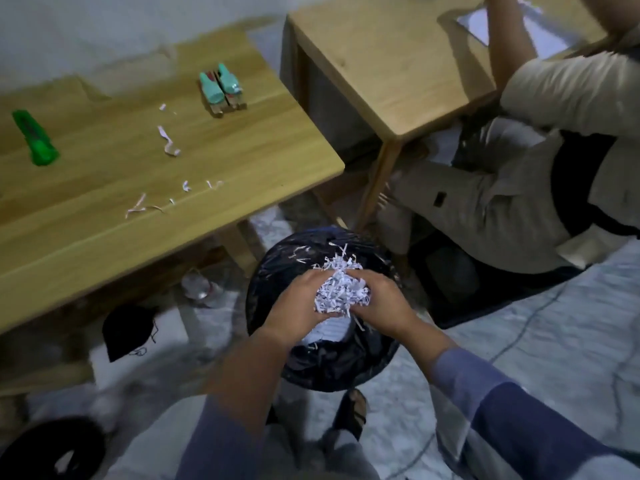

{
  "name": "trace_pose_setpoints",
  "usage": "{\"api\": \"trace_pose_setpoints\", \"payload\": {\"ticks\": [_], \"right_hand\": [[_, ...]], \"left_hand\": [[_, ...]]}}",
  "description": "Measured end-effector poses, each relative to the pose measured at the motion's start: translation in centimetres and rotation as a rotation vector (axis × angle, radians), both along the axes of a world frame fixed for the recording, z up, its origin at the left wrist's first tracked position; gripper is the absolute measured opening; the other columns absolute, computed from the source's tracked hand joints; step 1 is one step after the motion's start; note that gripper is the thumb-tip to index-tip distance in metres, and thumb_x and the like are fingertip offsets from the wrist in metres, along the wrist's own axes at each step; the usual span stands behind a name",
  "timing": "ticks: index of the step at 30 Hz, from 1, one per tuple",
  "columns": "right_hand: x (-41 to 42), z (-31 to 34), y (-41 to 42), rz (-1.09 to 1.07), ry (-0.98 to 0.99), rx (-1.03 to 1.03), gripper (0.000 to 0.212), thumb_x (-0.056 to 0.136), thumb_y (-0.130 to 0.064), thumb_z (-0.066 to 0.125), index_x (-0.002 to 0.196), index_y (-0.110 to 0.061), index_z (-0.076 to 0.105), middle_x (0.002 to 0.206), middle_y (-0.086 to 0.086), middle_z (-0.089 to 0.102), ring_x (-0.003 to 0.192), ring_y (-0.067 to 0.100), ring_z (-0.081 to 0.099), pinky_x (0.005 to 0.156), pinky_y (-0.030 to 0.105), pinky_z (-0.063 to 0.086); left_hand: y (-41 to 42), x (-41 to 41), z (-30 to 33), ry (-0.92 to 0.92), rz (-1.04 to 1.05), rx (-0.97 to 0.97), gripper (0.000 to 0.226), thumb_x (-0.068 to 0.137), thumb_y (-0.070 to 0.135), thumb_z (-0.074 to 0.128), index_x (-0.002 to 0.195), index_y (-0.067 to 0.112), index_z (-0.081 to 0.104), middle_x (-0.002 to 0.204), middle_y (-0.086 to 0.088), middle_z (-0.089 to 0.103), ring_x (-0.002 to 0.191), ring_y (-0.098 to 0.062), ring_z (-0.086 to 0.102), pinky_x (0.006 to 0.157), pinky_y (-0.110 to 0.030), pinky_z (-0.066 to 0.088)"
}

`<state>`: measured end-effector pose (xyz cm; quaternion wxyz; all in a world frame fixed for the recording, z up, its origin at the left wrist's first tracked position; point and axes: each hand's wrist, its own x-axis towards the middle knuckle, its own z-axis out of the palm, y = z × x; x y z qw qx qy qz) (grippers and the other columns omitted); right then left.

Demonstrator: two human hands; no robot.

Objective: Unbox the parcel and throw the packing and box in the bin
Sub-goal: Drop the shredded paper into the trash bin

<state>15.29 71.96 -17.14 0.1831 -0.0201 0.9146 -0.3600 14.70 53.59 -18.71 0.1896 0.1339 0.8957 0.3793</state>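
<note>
Well to the left of the grip, on the wooden table (104, 188), lie a green box cutter (34, 138), a few stray paper strips (168, 142) and a small teal-topped item (221, 88) — apparently the parcel's contents, already out. The step in hand looks like dropping the packing: both hands hold a wad of shredded paper (341, 292) directly above the black-lined bin (277, 271), with something white and flat already lying in the bin just beneath them. The left hand (298, 306) cups the wad from its left side, fingers curled under and around it; the right hand (377, 303) presses in from the opposite side, so the two are closed together on the paper with strands spilling out above and below. To do this well, the hands should probably go lower into the bin's mouth before parting — loose shreds drift, and several already cling to the liner's far rim. Parting both hands at once should let the wad fall as one. To the right of the grip, another person sits at a second table (381, 64), well clear. No box is clearly visible.
</note>
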Motion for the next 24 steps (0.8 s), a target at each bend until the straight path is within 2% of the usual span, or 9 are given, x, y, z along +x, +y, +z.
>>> {"api": "trace_pose_setpoints", "payload": {"ticks": [3,6,10,13,15,18,20,22,24], "right_hand": [[0.1,-7.3,0.9,0.013,-0.091,-0.013,0.059,0.073,-0.015,0.072,0.131,-0.017,0.057,0.13,0.003,0.061,0.121,0.02,0.056,0.101,0.025,0.04],[-0.3,-15.6,0.8,0.018,-0.186,-0.026,0.063,0.071,-0.026,0.072,0.131,-0.027,0.055,0.128,-0.001,0.063,0.118,0.019,0.058,0.1,0.034,0.048],[-1.6,-26.7,0.1,0.001,-0.263,0.013,0.066,0.07,-0.029,0.072,0.133,-0.024,0.053,0.132,0.005,0.06,0.121,0.025,0.056,0.102,0.037,0.046],[-2.9,-34.4,-0.4,0.038,-0.339,0.099,0.07,0.073,-0.022,0.068,0.139,-0.023,0.046,0.138,0.009,0.053,0.126,0.03,0.05,0.106,0.036,0.041],[-3.8,-38.3,-0.7,0.031,-0.371,0.136,0.071,0.073,-0.024,0.067,0.139,-0.029,0.043,0.138,0.005,0.052,0.126,0.03,0.048,0.106,0.037,0.041],[-4.6,-41.7,-0.9,0.06,-0.418,0.181,0.075,0.072,-0.034,0.068,0.141,-0.035,0.038,0.146,-0.003,0.045,0.134,0.027,0.041,0.111,0.04,0.035],[-4.8,-42.0,-1.0,0.065,-0.458,0.207,0.071,0.075,-0.035,0.069,0.14,-0.033,0.041,0.146,-0.001,0.046,0.136,0.027,0.04,0.113,0.041,0.032],[-4.6,-41.0,-0.8,0.062,-0.486,0.226,0.062,0.079,-0.029,0.068,0.137,-0.031,0.046,0.14,0.003,0.053,0.13,0.028,0.047,0.109,0.039,0.038],[-4.2,-38.6,-0.7,0.047,-0.52,0.219,0.057,0.082,-0.025,0.065,0.136,-0.028,0.047,0.137,0.008,0.056,0.125,0.029,0.052,0.104,0.035,0.044]], "left_hand": [[0.8,0.9,-6.4,-0.086,0.046,-0.033,0.076,0.073,0.027,0.081,0.139,0.013,0.045,0.14,-0.005,0.047,0.129,-0.02,0.044,0.111,-0.026,0.031],[1.4,0.6,-13.8,-0.141,0.102,-0.075,0.08,0.066,0.027,0.085,0.135,0.005,0.049,0.133,-0.009,0.052,0.124,-0.02,0.049,0.11,-0.03,0.034],[1.5,-1.2,-26.4,-0.285,0.035,-0.188,0.077,0.062,0.056,0.077,0.128,0.026,0.052,0.124,0.01,0.057,0.115,-0.01,0.055,0.1,-0.033,0.045],[1.2,-1.8,-33.4,-0.291,0.035,-0.265,0.082,0.071,0.038,0.078,0.141,0.022,0.039,0.141,0.0,0.044,0.132,-0.02,0.039,0.111,-0.035,0.033],[1.1,-2.3,-37.0,-0.279,0.01,-0.352,0.088,0.073,0.038,0.077,0.146,0.02,0.031,0.149,-0.004,0.037,0.138,-0.025,0.033,0.114,-0.033,0.025],[1.3,-2.9,-39.7,-0.262,-0.037,-0.428,0.092,0.072,0.042,0.077,0.147,0.021,0.028,0.152,-0.003,0.033,0.141,-0.025,0.027,0.116,-0.031,0.016],[1.2,-2.9,-40.3,-0.261,-0.028,-0.413,0.09,0.073,0.04,0.076,0.148,0.022,0.028,0.153,-0.002,0.032,0.141,-0.025,0.025,0.117,-0.03,0.012],[1.2,-2.8,-39.0,-0.273,-0.037,-0.419,0.088,0.075,0.041,0.073,0.148,0.028,0.026,0.156,-0.001,0.028,0.144,-0.024,0.021,0.118,-0.033,0.014],[1.4,-2.6,-36.5,-0.309,-0.074,-0.483,0.083,0.081,0.05,0.063,0.149,0.038,0.018,0.16,0.002,0.014,0.148,-0.027,0.007,0.12,-0.041,0.009]]}}
